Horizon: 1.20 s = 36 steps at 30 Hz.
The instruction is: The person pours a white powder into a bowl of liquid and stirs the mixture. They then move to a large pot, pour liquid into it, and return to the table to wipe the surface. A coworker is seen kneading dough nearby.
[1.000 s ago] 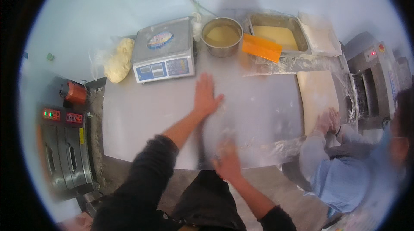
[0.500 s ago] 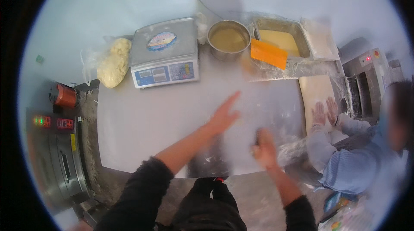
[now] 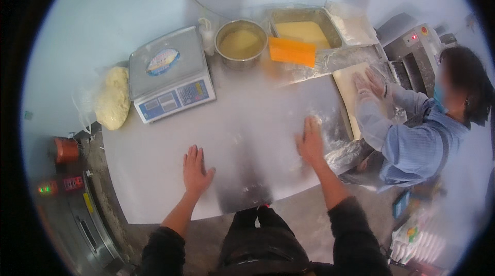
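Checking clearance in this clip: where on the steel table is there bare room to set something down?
Bare room lies between the left hand and right hand, and between the scale and the table's near edge. It is crowded at the back, with the dough lump, metal bowl, orange scraper and tray.

Two bare hands, left hand [image 3: 195, 170] and right hand [image 3: 310, 142], no gloves or rings visible, forearms uncovered below dark sleeves pushed up toward the elbows, dark trousers showing at the lower edge.
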### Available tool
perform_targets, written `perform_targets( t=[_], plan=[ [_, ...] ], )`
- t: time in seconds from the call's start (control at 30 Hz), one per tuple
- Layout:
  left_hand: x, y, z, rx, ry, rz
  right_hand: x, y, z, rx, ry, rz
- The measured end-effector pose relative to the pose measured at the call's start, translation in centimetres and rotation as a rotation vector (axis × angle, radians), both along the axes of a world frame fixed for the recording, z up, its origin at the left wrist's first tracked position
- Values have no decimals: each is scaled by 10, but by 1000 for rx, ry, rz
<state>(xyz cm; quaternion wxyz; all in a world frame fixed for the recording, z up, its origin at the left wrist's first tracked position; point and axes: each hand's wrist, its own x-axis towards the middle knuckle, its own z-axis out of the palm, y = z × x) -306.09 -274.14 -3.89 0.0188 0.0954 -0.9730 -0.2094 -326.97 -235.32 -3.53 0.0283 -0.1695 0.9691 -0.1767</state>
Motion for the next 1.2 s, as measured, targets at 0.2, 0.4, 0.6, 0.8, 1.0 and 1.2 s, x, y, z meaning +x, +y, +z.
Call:
perform_targets(
  t=[0.2,0.4,0.6,0.8,1.0,1.2],
  plan=[
    [0,3,5,-7,-69,30,15,-59,-11,-29,30,88],
    [-36,43,4,-24,-108,128,-79,-51,-17,-3,127,-310],
    [-101,94,4,4,-143,108,-188,-24,-17,-26,113,-329],
    [-166,119,3,-5,-136,84,-252,-23,-26,56,163,-276],
    [-179,121,4,-5,-162,74,-246,-48,-13,-60,52,-153],
    [-173,120,-3,-16,-96,62,-166,-110,-7,-207,-32,238]
  ],
)
